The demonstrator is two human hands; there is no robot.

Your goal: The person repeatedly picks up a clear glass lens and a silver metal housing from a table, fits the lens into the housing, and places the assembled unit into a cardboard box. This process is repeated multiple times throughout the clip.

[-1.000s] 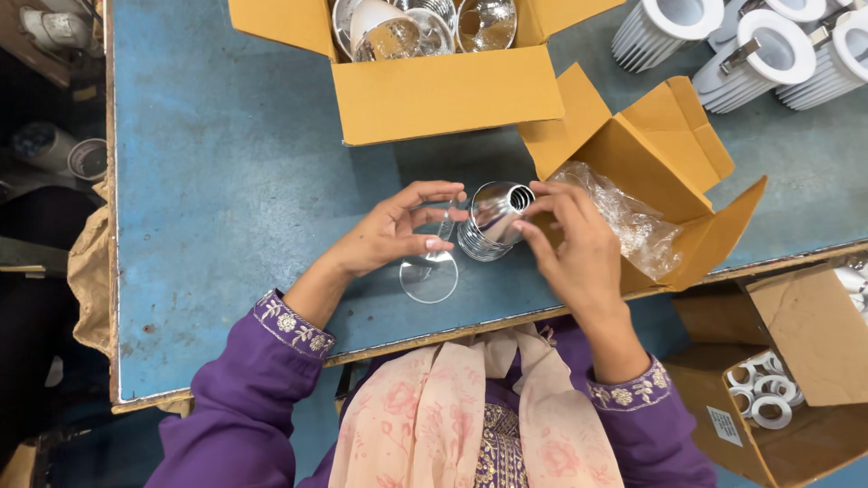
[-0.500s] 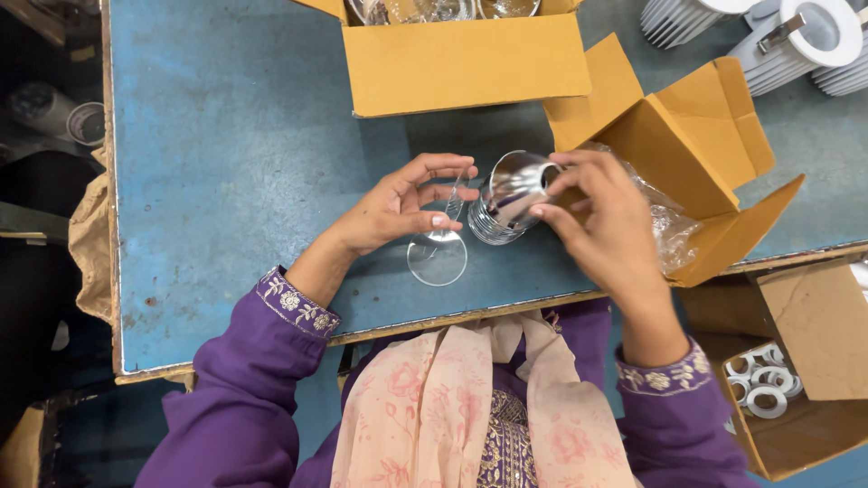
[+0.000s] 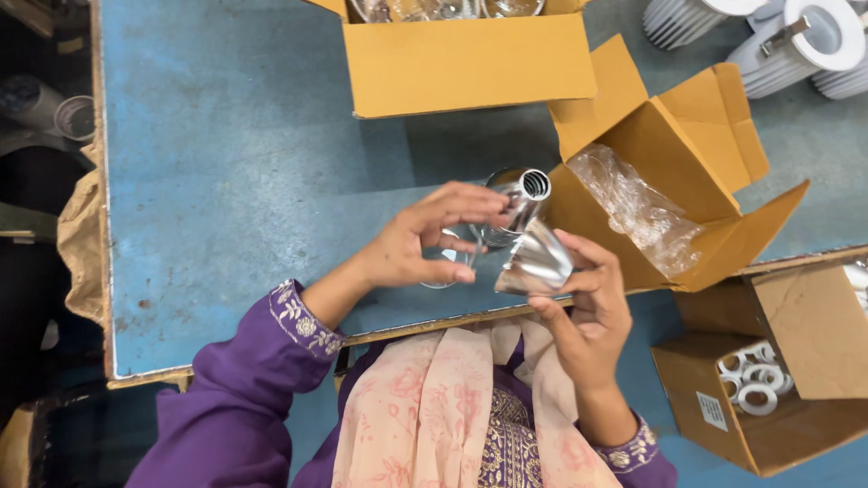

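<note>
While the left hand (image 3: 425, 239) pinches a clear glass disc (image 3: 445, 262), the right hand (image 3: 588, 298) grips a shiny reflector cone (image 3: 529, 244).

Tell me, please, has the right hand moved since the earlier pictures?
Yes. The right hand has dropped from beside the open box towards the table's near edge, now under the shiny reflector.

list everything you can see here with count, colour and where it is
shiny reflector cone: 1, silver, held above the table's near edge
clear disc: 1, transparent, behind the left fingers
table: 1, blue, centre
closed-side box: 1, tan, top centre, shiny parts inside
open box: 1, tan, right, clear plastic bag inside
floor box: 1, brown, lower right, white rings inside
finned housings: several, white, top right
left hand: on the cone's neck
right hand: holding the cone's flared end
</note>
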